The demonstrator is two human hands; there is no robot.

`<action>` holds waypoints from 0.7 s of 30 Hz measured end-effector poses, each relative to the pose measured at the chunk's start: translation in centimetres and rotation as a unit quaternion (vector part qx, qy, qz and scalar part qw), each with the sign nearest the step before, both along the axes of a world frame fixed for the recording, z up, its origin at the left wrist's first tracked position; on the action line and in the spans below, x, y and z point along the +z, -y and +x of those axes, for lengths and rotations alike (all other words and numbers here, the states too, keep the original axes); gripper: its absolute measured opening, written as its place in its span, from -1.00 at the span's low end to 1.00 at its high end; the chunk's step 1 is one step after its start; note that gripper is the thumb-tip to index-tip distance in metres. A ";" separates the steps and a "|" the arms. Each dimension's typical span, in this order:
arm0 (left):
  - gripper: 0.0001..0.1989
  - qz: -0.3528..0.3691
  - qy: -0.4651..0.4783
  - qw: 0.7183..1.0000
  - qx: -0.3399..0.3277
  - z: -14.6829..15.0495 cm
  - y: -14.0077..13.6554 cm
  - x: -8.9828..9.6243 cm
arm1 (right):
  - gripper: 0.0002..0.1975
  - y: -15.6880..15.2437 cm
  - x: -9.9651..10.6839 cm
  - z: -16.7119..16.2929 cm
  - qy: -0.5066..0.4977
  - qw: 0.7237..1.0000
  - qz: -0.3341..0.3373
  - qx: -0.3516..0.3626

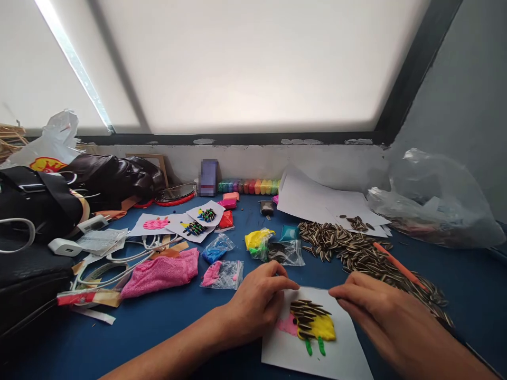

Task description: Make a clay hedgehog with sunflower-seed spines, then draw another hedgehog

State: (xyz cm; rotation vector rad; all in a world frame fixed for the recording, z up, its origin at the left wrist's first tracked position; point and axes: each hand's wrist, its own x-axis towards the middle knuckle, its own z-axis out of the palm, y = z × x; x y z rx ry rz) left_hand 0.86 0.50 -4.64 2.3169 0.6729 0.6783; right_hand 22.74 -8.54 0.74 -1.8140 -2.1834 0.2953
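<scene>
Fingers (283,285) of the left hand (259,298) lie bent over the top left of a white card (346,361), the index reaching along its upper edge; the others curl under, so whether they grip anything cannot be told. On the right hand (376,309) thumb and forefinger come together at the card's upper right edge, with a dark sliver at the tips too small to identify, so I cannot say if something is pinched there. Between the hands, on the card, is a clay figure (325,328): pink at the left, yellow at the right, two green strips below, with striped seeds laid in rows over its middle and top. The right hand and forearm cover part of the seed heap (336,240), on which an orange stick (400,265) lies slantwise. A thin dark line beside the right wrist is hard to make out. Beyond the hands sit a yellow packet (259,240), a blue packet (217,247) and a pink packet (222,274); a pink cloth (162,272) lies farther left. Black bags (39,195) run out of view at the left, and the phone (208,177) screen is blurred. Both forearms come in from the bottom, wrists low, palms down.
</scene>
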 end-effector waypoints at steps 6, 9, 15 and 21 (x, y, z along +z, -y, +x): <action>-0.58 -0.001 0.004 1.000 -0.005 -0.1 0.1 -0.1 | -0.80 0.2 -0.2 -0.6 0.006 0.999 0.047 0.010; -0.57 0.001 0.007 1.000 -0.002 -0.1 0.0 -0.1 | -0.81 0.0 -0.3 -0.6 0.009 0.998 0.061 0.020; -0.58 -0.003 0.012 1.000 -0.005 0.0 -0.1 -0.1 | -0.78 0.0 -0.8 -0.4 -0.016 0.996 0.076 0.041; -0.59 -0.002 0.015 1.000 -0.006 0.1 -0.1 0.1 | -0.79 1.2 -1.4 -0.3 -0.030 0.995 0.087 0.040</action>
